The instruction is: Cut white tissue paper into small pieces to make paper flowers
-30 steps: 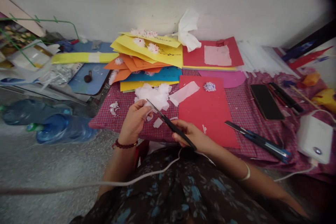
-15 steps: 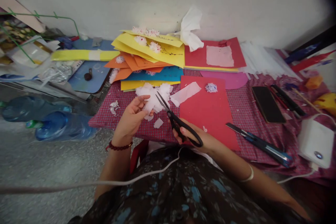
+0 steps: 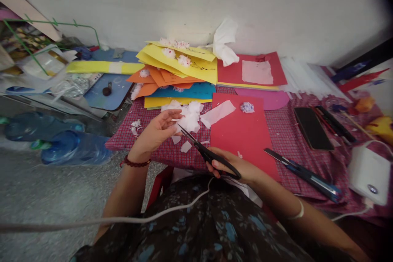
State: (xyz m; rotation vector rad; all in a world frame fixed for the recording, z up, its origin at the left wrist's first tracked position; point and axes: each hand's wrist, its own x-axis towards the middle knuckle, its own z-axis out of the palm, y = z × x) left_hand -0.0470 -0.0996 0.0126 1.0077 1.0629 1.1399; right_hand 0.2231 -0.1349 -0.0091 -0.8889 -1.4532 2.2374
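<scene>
My right hand grips black-handled scissors, their nearly closed blades pointing up and left. The blade tips lie just off the thumb of my left hand. That hand is loosely curled, thumb and fingers apart, and I see no paper between them. Right behind its fingers is a loose pile of white tissue paper pieces. Small cut scraps lie in front of the pile on the checked cloth. A white paper strip rests partly on a red sheet, near a speckled paper pompom.
Stacked coloured sheets with pompoms stand behind the pile. At the right lie a utility knife, a phone and a white power bank. Large blue water bottles lie on the floor at the left. A white cable crosses my front.
The scissor blades have closed and drawn back slightly toward me. My left hand has shifted a little left, and the white paper by its fingers is no longer seen there.
</scene>
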